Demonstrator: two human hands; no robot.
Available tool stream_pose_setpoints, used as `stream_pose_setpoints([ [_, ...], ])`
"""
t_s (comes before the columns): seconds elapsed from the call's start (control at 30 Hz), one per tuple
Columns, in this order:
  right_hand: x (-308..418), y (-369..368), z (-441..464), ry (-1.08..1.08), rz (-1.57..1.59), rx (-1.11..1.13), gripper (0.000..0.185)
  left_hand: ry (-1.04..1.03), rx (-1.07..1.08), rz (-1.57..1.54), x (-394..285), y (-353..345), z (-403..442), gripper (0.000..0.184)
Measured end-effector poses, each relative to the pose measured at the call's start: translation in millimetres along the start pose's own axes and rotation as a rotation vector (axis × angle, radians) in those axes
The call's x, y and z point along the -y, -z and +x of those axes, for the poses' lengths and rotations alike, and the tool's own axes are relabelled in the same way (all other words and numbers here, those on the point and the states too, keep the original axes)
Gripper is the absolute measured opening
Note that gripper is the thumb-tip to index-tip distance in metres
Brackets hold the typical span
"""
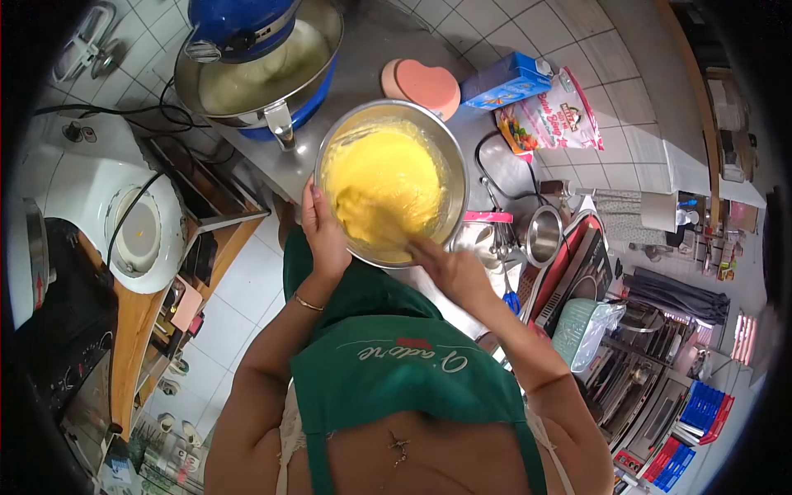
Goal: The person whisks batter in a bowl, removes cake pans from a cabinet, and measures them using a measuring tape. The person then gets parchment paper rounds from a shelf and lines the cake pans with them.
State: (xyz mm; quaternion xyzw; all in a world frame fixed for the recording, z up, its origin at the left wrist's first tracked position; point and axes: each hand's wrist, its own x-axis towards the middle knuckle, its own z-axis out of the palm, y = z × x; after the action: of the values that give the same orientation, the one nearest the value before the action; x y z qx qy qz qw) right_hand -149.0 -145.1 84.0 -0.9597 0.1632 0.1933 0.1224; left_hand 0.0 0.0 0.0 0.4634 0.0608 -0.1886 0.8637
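Note:
A metal mixing bowl [459, 177] with yellow batter [388, 169] is tilted toward me at the edge of the steel counter. My left hand [327, 235] grips its left rim, thumb along the outside wall. Fingers closed, my right hand [450, 268] holds a whisk [375, 221] at the bowl's near side; its head is in the batter and smeared by motion. Just beyond the bowl stands a blue stand mixer [239, 29], its steel bowl [186, 78] holding a pale, whitish mixture.
Behind the bowl are a pink round object [425, 87], a blue carton [507, 80] and a printed bag [557, 115]. At right sit a small metal bowl [544, 233], a blue-handled tool [511, 301] and a green container [582, 326]. A white basin [148, 239] is left.

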Motion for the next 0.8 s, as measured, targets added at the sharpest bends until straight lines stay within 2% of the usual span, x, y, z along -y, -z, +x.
stream_pose_setpoints([
  [0.07,-4.0,0.2,22.9,-0.068,-0.077,-0.175,0.05,-0.017,0.001,-0.002,-10.7,-4.8,9.2,0.041],
  [0.1,-12.6,15.6,-20.7,-0.064,-0.25,-0.052,0.049,0.044,-0.056,-0.04,11.1,-18.3,-25.6,0.041],
  [0.17,17.3,11.9,-29.9,0.041,-0.399,-0.014,0.048,-0.05,-0.086,0.073,10.6,-5.4,-9.5,0.041],
  [0.2,39.5,28.7,-20.5,0.115,-0.333,0.071,0.048,-0.057,-0.053,0.085,8.5,-2.4,-7.2,0.041],
  [0.3,9.9,15.4,33.7,0.064,-0.36,-0.17,0.051,-0.036,-0.018,0.064,3.7,-3.8,-8.7,0.04],
  [0.33,15.2,13.0,31.6,-0.067,-0.368,-0.161,0.046,-0.023,-0.037,0.042,3.4,-1.5,-8.5,0.04],
  [0.37,26.2,11.9,19.2,-0.128,-0.442,-0.05,0.048,-0.015,-0.06,0.017,4.3,-0.8,-4.2,0.04],
  [0.43,47.0,22.9,-8.1,0.149,-0.363,0.024,0.051,-0.037,-0.056,0.031,8.2,4.0,2.1,0.04],
  [0.47,50.4,25.2,-2.3,0.154,-0.426,0.008,0.054,-0.034,-0.054,0.04,10.2,6.4,-1.9,0.04],
  [0.53,7.7,5.0,34.1,0.054,-0.357,-0.118,0.053,0.023,-0.079,0.023,9.4,6.6,-6.8,0.04],
  [0.57,2.9,5.0,47.3,-0.106,-0.221,-0.005,0.052,0.035,-0.091,0.012,6.7,5.8,-3.0,0.04],
  [0.6,10.9,9.8,25.6,-0.098,-0.373,-0.096,0.051,-0.008,-0.08,0.047,5.9,3.4,2.2,0.04],
  [0.67,36.4,18.5,-0.2,0.048,-0.383,0.017,0.051,-0.067,-0.062,0.135,8.7,3.6,2.1,0.041],
  [0.7,51.7,25.4,-10.6,0.111,-0.329,0.13,0.052,-0.029,-0.044,0.113,6.6,5.8,-2.3,0.041],
  [0.73,53.6,34.2,3.5,0.06,-0.386,0.209,0.052,0.006,-0.027,0.083,2.5,4.5,-4.1,0.041],
  [0.8,15.8,14.6,34.8,-0.066,-0.335,0.081,0.052,0.059,0.002,-0.016,-2.8,1.6,-1.0,0.041],
])
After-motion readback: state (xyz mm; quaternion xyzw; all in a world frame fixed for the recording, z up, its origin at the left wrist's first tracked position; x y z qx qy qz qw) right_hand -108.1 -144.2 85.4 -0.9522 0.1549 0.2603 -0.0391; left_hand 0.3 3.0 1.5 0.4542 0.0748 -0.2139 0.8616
